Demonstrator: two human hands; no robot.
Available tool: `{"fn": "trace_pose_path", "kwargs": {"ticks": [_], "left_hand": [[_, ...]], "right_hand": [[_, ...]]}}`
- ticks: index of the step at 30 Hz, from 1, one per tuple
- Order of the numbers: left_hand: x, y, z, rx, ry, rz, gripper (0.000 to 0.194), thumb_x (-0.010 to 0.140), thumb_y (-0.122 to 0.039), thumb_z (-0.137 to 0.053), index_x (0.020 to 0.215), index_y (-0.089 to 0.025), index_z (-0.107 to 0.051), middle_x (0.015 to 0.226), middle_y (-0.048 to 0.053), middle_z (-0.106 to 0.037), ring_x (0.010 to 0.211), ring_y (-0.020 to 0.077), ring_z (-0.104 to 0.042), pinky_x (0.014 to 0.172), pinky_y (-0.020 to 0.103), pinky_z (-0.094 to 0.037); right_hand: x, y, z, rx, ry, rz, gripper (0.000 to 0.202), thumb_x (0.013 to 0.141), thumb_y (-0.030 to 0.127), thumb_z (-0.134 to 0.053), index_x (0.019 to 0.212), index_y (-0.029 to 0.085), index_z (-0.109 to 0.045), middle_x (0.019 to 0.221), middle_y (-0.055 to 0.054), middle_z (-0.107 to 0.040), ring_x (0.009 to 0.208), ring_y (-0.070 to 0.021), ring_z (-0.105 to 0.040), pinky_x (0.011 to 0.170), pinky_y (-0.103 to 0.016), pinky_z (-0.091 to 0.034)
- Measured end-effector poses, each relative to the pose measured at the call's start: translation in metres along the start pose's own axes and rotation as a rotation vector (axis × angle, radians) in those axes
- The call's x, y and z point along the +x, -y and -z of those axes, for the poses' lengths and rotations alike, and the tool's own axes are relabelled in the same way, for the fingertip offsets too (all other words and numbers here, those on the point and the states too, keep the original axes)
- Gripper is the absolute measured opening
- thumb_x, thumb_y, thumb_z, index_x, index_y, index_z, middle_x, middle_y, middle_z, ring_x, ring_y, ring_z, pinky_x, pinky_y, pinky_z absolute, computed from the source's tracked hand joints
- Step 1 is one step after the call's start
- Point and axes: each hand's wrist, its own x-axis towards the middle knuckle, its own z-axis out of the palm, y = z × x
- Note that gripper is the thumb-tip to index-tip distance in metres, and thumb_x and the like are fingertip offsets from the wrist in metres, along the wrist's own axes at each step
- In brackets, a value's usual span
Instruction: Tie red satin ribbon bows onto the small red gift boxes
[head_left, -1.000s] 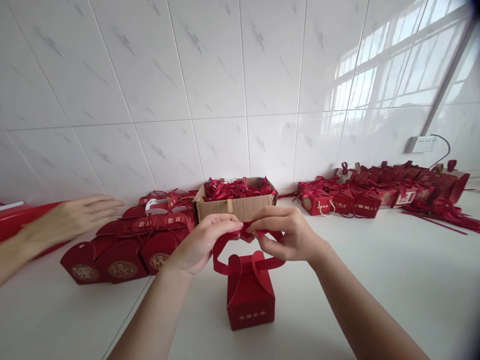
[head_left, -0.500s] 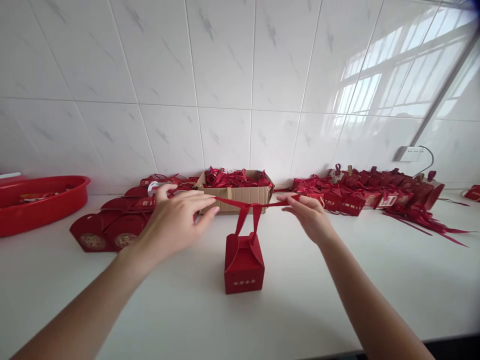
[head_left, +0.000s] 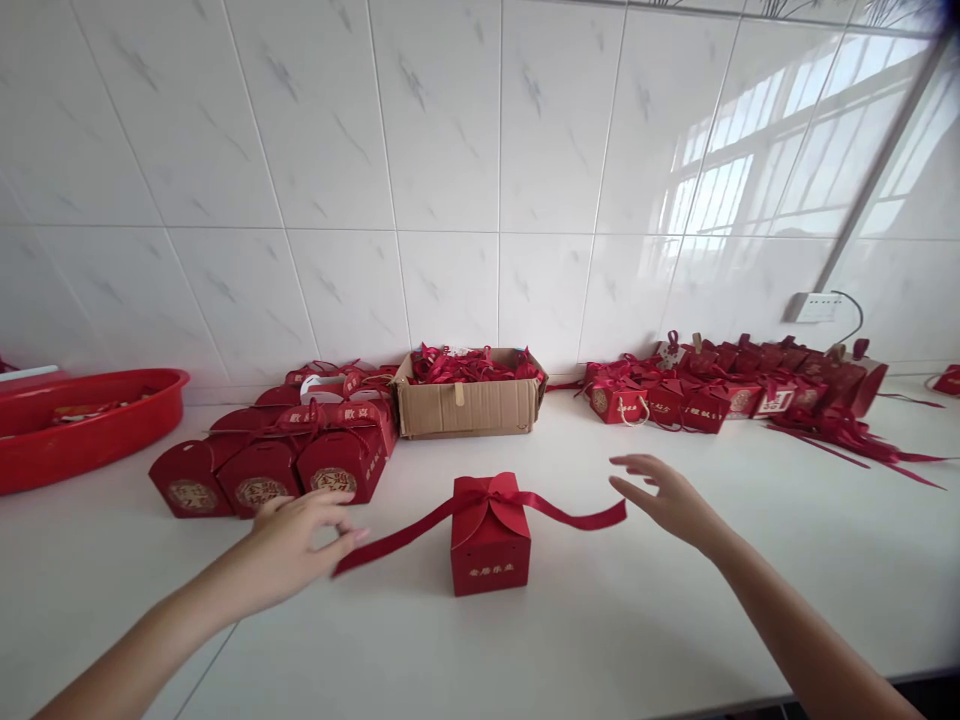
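Observation:
A small red gift box [head_left: 490, 548] with pale lettering stands upright on the white counter in front of me. Its top flaps are folded together, with a red ribbon [head_left: 574, 517] crossed in a knot over them. One ribbon tail runs out to each side. My left hand [head_left: 307, 540] is beside the left tail's end, thumb and fingers apart, holding nothing. My right hand [head_left: 664, 495] hovers just right of the other tail's end, its fingers apart with nothing between them.
Larger red boxes [head_left: 262, 480] stand at the left, beyond my left hand. A cardboard box [head_left: 466, 410] of red ribbons sits against the tiled wall. A red basin [head_left: 90, 430] is far left; many small red boxes [head_left: 686, 405] and loose ribbons [head_left: 862, 435] lie at the right.
Both hands have let go of the ribbon and moved lower and outward. The ribbon has dropped from above the box to its top, pulled into a knot.

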Motion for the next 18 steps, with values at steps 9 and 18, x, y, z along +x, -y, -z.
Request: {"fn": "trace_pose_path", "kwargs": {"ticks": [9, 18], "left_hand": [[0.045, -0.085, -0.047, -0.65, 0.219, 0.094, 0.022, 0.078, -0.04, -0.056, 0.085, -0.021, -0.049, 0.095, 0.005, -0.055, 0.099, 0.022, -0.055, 0.092, 0.038, -0.044], [0.044, -0.083, -0.07, -0.866, 0.358, 0.24, 0.028, 0.075, -0.033, -0.063, 0.087, -0.023, -0.04, 0.087, -0.003, -0.045, 0.074, 0.0111, -0.05, 0.067, 0.025, -0.044]], "right_hand": [[0.028, 0.07, -0.069, 0.316, 0.44, 0.007, 0.04, 0.081, 0.058, -0.053, 0.081, 0.018, -0.055, 0.08, -0.003, -0.062, 0.073, -0.0155, -0.057, 0.066, -0.029, -0.043], [0.022, 0.052, -0.086, 0.72, 0.651, -0.136, 0.035, 0.072, 0.043, -0.072, 0.077, 0.018, -0.049, 0.072, 0.003, -0.05, 0.062, -0.0085, -0.042, 0.057, -0.023, -0.031]]}}
